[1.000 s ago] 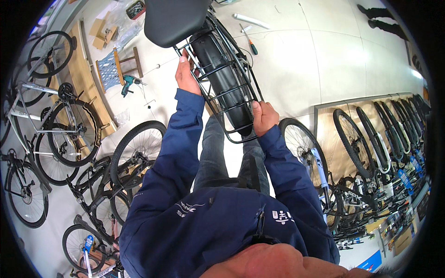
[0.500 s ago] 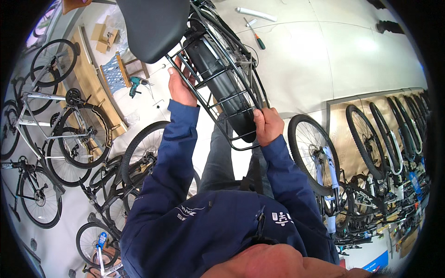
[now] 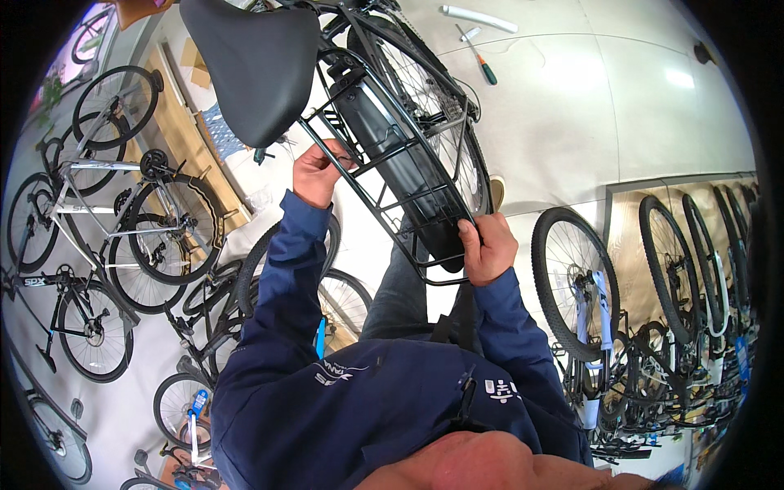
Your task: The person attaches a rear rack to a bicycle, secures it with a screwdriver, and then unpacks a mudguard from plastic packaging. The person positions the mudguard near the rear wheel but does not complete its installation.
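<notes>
A bicycle stands in front of me with a black rear rack of tubular bars. Beneath the bars runs a long black mudguard over the rear wheel. My right hand is closed around the rack's right rail near its rear end, thumb on top. At the rack's left side my left hand has its fingers pinched together beside the rail. What they hold is too small and partly hidden to name. The black saddle lies ahead of my left hand.
A screwdriver and a white tube lie on the floor at the far right. Parked bicycles crowd the left. A row of bicycles lines the right. Behind the saddle, a power drill barely shows.
My left hand has gone from reaching around the rack's left rail to a pinch beside it. The saddle now covers most of the drill. My right hand keeps its hold.
</notes>
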`<state>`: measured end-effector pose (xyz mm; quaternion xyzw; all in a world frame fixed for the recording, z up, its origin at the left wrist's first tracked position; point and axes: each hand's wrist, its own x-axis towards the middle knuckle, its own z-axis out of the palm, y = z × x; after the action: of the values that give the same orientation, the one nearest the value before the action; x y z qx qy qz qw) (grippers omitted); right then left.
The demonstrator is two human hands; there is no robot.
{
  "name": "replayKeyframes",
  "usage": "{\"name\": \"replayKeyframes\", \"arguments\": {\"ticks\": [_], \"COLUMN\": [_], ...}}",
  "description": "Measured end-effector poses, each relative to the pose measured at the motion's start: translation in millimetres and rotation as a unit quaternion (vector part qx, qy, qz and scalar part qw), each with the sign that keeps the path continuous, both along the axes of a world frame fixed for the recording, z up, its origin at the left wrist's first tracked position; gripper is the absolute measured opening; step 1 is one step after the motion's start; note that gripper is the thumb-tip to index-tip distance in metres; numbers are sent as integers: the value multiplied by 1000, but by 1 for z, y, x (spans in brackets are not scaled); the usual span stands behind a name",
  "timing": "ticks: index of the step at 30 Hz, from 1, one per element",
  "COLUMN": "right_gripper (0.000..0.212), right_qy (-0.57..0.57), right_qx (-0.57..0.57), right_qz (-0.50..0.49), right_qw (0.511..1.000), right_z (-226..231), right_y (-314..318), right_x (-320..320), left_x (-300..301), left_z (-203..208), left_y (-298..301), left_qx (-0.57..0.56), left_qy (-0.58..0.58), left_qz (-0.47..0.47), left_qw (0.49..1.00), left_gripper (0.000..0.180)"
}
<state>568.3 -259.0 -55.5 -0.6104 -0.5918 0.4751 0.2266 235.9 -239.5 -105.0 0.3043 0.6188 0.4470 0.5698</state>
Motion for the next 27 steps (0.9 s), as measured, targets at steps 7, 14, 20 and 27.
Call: {"name": "replayKeyframes", "arguments": {"ticks": [7,14,20,27], "right_gripper": [19,18,20,33], "right_qy": [-2,-13,-2,-39], "right_qx": [-4,-16,-10,5], "right_qz": [3,11,14,25], "right_qw": [1000,1000,1000,999], "right_z": [2,0,2,2], "right_y": [3,3,3,2], "right_x": [0,1,1,-1], "left_x": [-8,-7,32,72], "left_z": [-9,-14,1,18], "left_y": [1,1,10,28], "left_qx": [23,12,-30,39], "left_qy": [-9,-26,-141,10], "left_qz": [-16,11,198,228], "left_qw": [1000,1000,970,973], "left_gripper": [17,20,22,48]}}
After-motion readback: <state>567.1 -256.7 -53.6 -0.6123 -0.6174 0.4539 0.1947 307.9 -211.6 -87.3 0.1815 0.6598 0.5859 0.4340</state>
